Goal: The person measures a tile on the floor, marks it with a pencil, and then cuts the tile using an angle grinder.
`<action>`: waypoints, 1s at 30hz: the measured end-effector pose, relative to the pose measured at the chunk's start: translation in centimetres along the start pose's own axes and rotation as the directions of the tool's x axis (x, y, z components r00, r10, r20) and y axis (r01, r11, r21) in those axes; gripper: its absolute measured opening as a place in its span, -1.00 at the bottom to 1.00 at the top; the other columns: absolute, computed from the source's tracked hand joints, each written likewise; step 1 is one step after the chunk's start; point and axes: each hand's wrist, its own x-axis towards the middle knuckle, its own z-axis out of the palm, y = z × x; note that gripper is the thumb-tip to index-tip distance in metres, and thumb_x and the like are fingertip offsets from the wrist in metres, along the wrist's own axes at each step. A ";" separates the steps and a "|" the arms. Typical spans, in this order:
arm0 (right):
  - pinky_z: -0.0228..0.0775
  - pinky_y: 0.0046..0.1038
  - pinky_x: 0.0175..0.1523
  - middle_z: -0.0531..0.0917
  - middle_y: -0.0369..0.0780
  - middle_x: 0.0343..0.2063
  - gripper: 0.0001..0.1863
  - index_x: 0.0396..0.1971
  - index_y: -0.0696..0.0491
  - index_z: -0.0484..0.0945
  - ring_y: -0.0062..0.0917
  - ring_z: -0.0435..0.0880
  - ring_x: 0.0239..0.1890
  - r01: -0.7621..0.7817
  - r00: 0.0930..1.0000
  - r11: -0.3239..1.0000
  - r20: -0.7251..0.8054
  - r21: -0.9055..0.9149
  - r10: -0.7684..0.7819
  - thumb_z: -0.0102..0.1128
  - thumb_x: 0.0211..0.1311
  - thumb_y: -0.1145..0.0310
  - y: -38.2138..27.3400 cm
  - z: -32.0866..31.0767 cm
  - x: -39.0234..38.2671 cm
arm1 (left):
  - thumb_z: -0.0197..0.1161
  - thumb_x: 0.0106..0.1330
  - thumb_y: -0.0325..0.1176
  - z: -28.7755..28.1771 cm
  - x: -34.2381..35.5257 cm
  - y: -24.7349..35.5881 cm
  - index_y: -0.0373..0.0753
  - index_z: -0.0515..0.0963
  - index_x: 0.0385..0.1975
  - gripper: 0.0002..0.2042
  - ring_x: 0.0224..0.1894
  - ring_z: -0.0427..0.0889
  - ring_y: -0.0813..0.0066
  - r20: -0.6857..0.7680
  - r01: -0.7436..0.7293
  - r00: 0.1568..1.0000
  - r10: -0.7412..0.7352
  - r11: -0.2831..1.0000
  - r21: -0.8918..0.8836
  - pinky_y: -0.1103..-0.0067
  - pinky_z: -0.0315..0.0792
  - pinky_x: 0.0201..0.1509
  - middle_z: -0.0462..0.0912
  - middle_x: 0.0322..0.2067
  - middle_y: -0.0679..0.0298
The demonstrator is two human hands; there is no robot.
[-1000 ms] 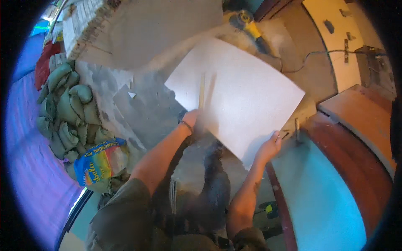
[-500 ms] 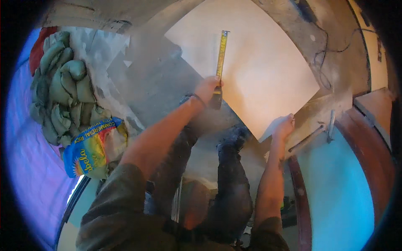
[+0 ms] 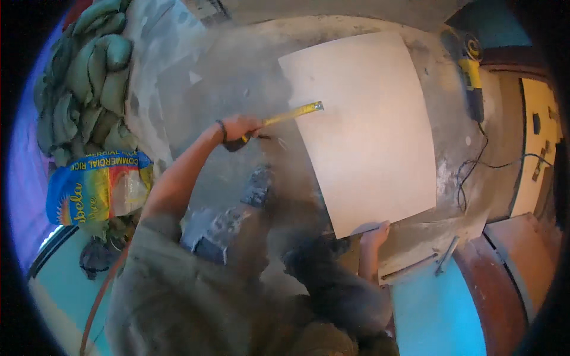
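Observation:
My left hand (image 3: 242, 126) is closed around a tape measure (image 3: 236, 144) with a dark case. Its yellow blade (image 3: 291, 114) sticks out to the right, and the metal tip lies over the left part of a large pale rectangular panel (image 3: 371, 130), perhaps a tile. My right hand (image 3: 374, 236) grips the panel's near edge close to its middle, fingers curled at the rim. The panel lies at a slight slant over the dusty grey floor. Whether the right fingers also hold something thin there, I cannot make out.
A yellow and black angle grinder (image 3: 472, 77) lies at the far right, its dark cord (image 3: 469, 172) trailing on the floor. Green sacks (image 3: 89, 77) are heaped at the left beside a printed colourful bag (image 3: 101, 187). A metal handle-like piece (image 3: 448, 255) sits at the near right.
The panel has turned and now sits more upright in view. My left hand has moved left, and the tape blade has swung from pointing away to pointing right. The right hand stays at the panel's edge.

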 end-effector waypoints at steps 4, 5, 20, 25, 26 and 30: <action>0.38 -0.27 0.08 0.47 -0.10 0.02 -0.44 0.17 0.21 0.31 -0.32 0.49 0.00 0.006 0.998 1.000 -0.063 0.024 -0.004 -0.10 0.42 0.03 -0.3 0.4 -0.2 | -0.08 0.45 -0.05 -0.3 3.1 -2.6 -0.21 0.56 -0.51 -0.57 -0.42 0.53 0.47 0.037 -0.049 0.998 0.041 0.963 0.266 0.46 0.42 -0.26 0.56 -0.53 0.31; 0.38 -0.27 0.08 0.47 -0.10 0.02 -0.44 0.17 0.21 0.31 -0.32 0.49 0.00 0.024 0.999 1.000 -0.041 0.013 -0.024 -0.10 0.42 0.03 -0.6 0.4 -0.5 | -0.08 0.44 -0.05 -0.4 3.8 -3.1 -0.20 0.56 -0.53 -0.57 -0.43 0.53 0.45 0.037 -0.083 0.996 0.076 0.955 0.286 0.45 0.42 -0.24 0.57 -0.53 0.29; 0.61 -0.24 -0.40 0.62 -0.08 -0.27 -0.68 -0.16 0.07 0.42 -0.25 0.74 -0.35 -0.098 0.976 0.847 0.117 -0.523 0.185 -0.03 0.40 0.09 -5.7 -2.5 1.6 | -0.05 0.40 -0.02 1.6 4.0 -5.1 -0.13 0.61 -0.57 -0.57 -0.43 0.59 0.33 -0.122 -0.045 0.988 0.100 0.921 0.387 0.41 0.45 -0.26 0.62 -0.55 0.27; 0.46 -0.27 -0.54 0.59 -0.08 -0.57 -0.70 -0.37 0.08 0.43 -0.23 0.64 -0.62 0.693 0.708 0.129 0.703 -0.710 0.065 0.01 0.38 0.14 -14.8 -2.7 0.8 | -0.06 0.38 -0.03 2.0 3.7 -5.3 -0.13 0.59 -0.59 -0.57 -0.42 0.59 0.25 -0.141 -0.140 0.968 0.206 0.915 0.378 0.38 0.45 -0.23 0.63 -0.53 0.24; 0.42 -0.23 -0.51 0.55 -0.07 -0.64 -0.69 -0.41 0.09 0.42 -0.17 0.62 -0.59 0.845 0.529 -0.056 0.847 -0.532 -0.051 0.03 0.38 0.14 -16.9 -1.7 -0.4 | -0.07 0.38 -0.03 2.0 3.7 -5.3 -0.13 0.59 -0.60 -0.57 -0.41 0.59 0.23 -0.158 -0.166 0.959 0.234 0.920 0.355 0.36 0.45 -0.22 0.63 -0.53 0.23; 0.35 -0.12 -0.34 0.53 -0.01 -0.58 -0.66 -0.41 0.09 0.39 -0.01 0.55 -0.45 0.757 0.557 -0.415 0.830 -0.506 0.004 0.15 0.28 0.09 -24.3 6.4 -5.9 | -0.08 0.38 -0.04 1.8 3.9 -5.1 -0.14 0.58 -0.61 -0.57 -0.40 0.61 0.22 -0.163 -0.118 0.969 0.186 0.927 0.355 0.35 0.46 -0.21 0.63 -0.52 0.21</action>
